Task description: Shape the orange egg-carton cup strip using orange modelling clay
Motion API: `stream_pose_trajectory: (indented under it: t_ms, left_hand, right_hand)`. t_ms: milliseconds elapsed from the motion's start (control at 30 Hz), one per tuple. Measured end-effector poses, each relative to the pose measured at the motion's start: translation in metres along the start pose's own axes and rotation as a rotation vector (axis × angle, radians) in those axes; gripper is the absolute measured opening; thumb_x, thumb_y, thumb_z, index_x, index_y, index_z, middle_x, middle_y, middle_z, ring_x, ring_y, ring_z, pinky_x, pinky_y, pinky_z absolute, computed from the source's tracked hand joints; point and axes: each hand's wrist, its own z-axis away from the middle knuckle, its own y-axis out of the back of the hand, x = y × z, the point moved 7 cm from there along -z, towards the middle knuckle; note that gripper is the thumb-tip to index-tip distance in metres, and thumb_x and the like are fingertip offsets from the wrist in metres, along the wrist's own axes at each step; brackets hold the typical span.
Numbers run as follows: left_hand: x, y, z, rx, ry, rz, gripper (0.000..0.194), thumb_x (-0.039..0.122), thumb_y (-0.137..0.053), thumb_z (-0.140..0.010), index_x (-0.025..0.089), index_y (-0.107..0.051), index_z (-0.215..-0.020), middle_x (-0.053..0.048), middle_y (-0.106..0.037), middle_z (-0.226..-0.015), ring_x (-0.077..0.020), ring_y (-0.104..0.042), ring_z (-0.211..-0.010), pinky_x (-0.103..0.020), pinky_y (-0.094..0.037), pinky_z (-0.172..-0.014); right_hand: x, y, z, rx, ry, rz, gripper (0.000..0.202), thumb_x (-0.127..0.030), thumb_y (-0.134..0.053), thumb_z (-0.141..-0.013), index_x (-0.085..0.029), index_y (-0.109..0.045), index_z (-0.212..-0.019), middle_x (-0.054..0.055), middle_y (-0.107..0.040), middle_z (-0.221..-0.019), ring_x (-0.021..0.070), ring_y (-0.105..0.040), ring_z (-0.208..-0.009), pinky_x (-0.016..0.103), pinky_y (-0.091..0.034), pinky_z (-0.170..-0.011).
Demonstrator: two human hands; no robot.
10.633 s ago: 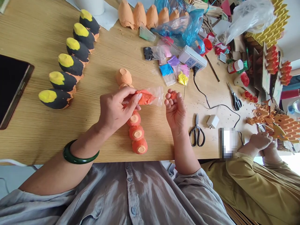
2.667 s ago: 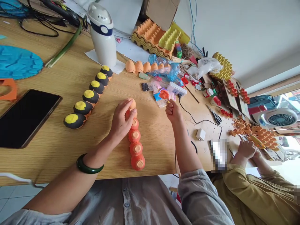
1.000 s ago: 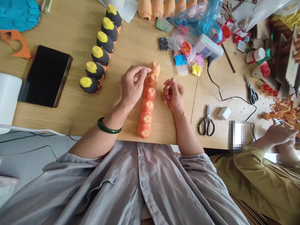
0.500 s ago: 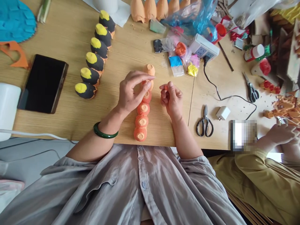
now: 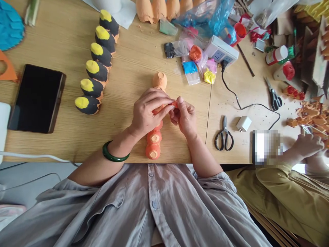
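A small piece of orange-red clay [image 5: 175, 104] is pinched between my two hands. My left hand [image 5: 151, 109], with a green bangle [image 5: 115, 153] on its wrist, has its fingertips and thumb closed on one side of the clay. On the other side my right hand [image 5: 184, 116] grips it between thumb and curled fingers. Both hands are above a row of rounded egg-carton cups [image 5: 153, 151], which runs away from the table's front edge. The nearer cups are coated orange-red around bare tops; the far one [image 5: 159, 80] is plain. My hands hide the middle of the row.
Black-and-yellow egg-carton cups [image 5: 93, 88] and a tablet [image 5: 37, 98] lie left. Bagged clay [image 5: 190, 70], a power strip [image 5: 221, 49], scissors [image 5: 224, 133] and a charger [image 5: 243, 123] lie right. A co-worker's hands [image 5: 309, 147] are at the far right.
My left hand, open and apart from my right half a second ago, has come to the clay and closed on it. The clay looks more drawn out between them. The view has shifted slightly.
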Motion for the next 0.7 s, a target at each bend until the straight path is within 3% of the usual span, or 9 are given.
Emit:
stream_pose_trajectory:
  t_ms: [133,300,433,533,633,700]
  left_hand:
    - [0.0039,0.0028,-0.0004,0.030,0.005,-0.001,0.025,0.046,-0.071,-0.121,0.035,-0.093,-0.117,-0.005,-0.091,-0.116,-0.0311,-0.085,-0.114,-0.055,-0.070,-0.115]
    - [0.0055,-0.0022,-0.0023,-0.053,0.040,0.064,0.036,0.048,-0.078,-0.117,0.032,-0.087,-0.148,-0.008,-0.090,-0.141,-0.0317,-0.083,-0.133,-0.051,-0.067,-0.125]
    - [0.0088,-0.0016,-0.0036,-0.005,0.010,0.197,0.019,0.043,-0.078,-0.119,0.038,-0.093,-0.131,-0.004,-0.092,-0.131,-0.0300,-0.087,-0.124,-0.053,-0.067,-0.123]
    - [0.0063,0.0008,-0.0040,0.052,0.012,0.195,0.014,0.044,-0.079,-0.120,0.040,-0.093,-0.118,0.000,-0.093,-0.119,-0.0286,-0.088,-0.112,-0.057,-0.071,-0.113]
    - [0.0055,0.0049,-0.0042,0.083,-0.021,0.129,0.010,0.048,-0.083,-0.117,0.041,-0.090,-0.114,0.003,-0.093,-0.113,-0.0273,-0.087,-0.104,-0.062,-0.074,-0.103]
    - [0.0038,0.0055,-0.0041,0.063,-0.010,0.087,0.015,0.052,-0.079,-0.119,0.041,-0.089,-0.114,0.003,-0.093,-0.115,-0.0275,-0.086,-0.108,-0.065,-0.073,-0.106]
  right_hand:
    - [-0.0067,-0.0039,-0.0002,-0.079,0.020,-0.045,0.074,-0.088,-0.091,-0.091,-0.024,-0.064,-0.068,-0.006,-0.057,-0.062,0.0065,-0.038,-0.044,0.024,-0.042,-0.040]
    - [-0.0089,-0.0027,-0.0003,-0.040,-0.026,-0.054,0.077,-0.096,-0.085,-0.091,-0.025,-0.064,-0.070,-0.008,-0.054,-0.057,0.0066,-0.036,-0.042,0.023,-0.040,-0.038]
    - [-0.0082,-0.0065,0.0005,-0.094,-0.011,-0.064,0.079,-0.096,-0.085,-0.091,-0.024,-0.063,-0.066,-0.007,-0.056,-0.055,0.0059,-0.035,-0.039,0.024,-0.037,-0.036]
    - [-0.0066,-0.0071,0.0010,-0.112,-0.026,-0.062,0.078,-0.097,-0.084,-0.091,-0.024,-0.065,-0.069,-0.005,-0.060,-0.059,0.0068,-0.040,-0.040,0.024,-0.043,-0.038]
    - [-0.0080,-0.0083,0.0018,-0.138,-0.061,-0.092,0.073,-0.095,-0.092,-0.084,-0.026,-0.070,-0.079,-0.004,-0.067,-0.066,0.0092,-0.046,-0.044,0.025,-0.052,-0.041]
    - [-0.0102,-0.0104,0.0027,-0.177,-0.084,-0.125,0.070,-0.090,-0.100,-0.078,-0.026,-0.072,-0.082,-0.005,-0.069,-0.067,0.0095,-0.046,-0.046,0.026,-0.055,-0.042]
